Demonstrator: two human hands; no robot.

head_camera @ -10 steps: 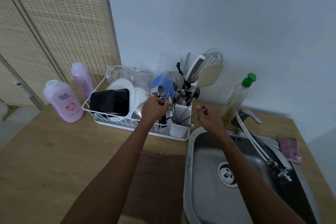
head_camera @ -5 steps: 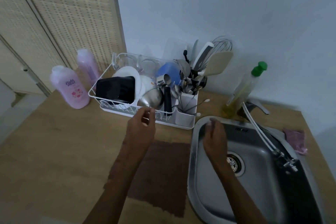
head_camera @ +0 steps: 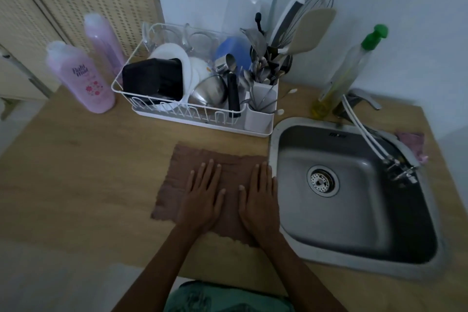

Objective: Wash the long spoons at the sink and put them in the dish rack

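Spoons (head_camera: 261,74): bowls up in the white caddy (head_camera: 259,114) at the right end of the rack (head_camera: 202,123), near the sink (head_camera: 354,210).
Handling: probably light, stiff steel, slick when wet; best pinched mid-handle.
Left hand (head_camera: 202,197): flat on the brown cloth (head_camera: 228,159), fingers straight, holding nothing.
Right hand (head_camera: 260,197): the same, just beside it.
Gap: spoons well apart from the fingers, beyond the cloth.

Spoons (head_camera: 262,72) in caddy (head_camera: 259,116) too blurred to count; plates (head_camera: 187,58) partly behind black container (head_camera: 152,78).

Left hand (head_camera: 201,200), right hand (head_camera: 258,197) flat, side by side
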